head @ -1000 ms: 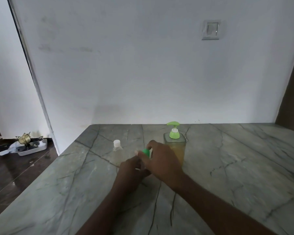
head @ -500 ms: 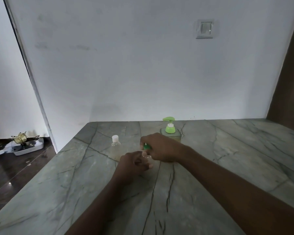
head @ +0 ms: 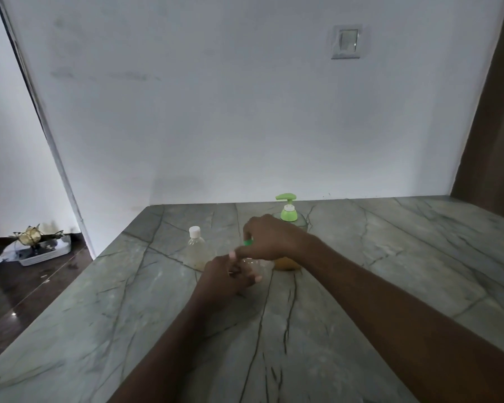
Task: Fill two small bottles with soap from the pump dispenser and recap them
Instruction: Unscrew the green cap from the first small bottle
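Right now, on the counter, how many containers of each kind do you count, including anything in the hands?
Small bottles: 2 (white-capped bottle standing free; green-capped bottle held by left hand and right hand)
Pump dispenser: 1
Total: 3

White-capped bottle (head: 196,249) upright; green-capped bottle (head: 255,263) held; pump dispenser (head: 288,214) behind.

The worktop (head: 390,257) is grey-green stone crossed by thin dark veins. The dispenser (head: 288,213) has a light green pump, and its clear body holds amber soap (head: 285,264). One small bottle (head: 196,248) is clear and faintly yellow with a white cap (head: 194,231); the second bottle (head: 253,264) is clear, topped by a bright green cap (head: 248,242). The wall (head: 216,112) is white, the floor (head: 26,286) dark brown.
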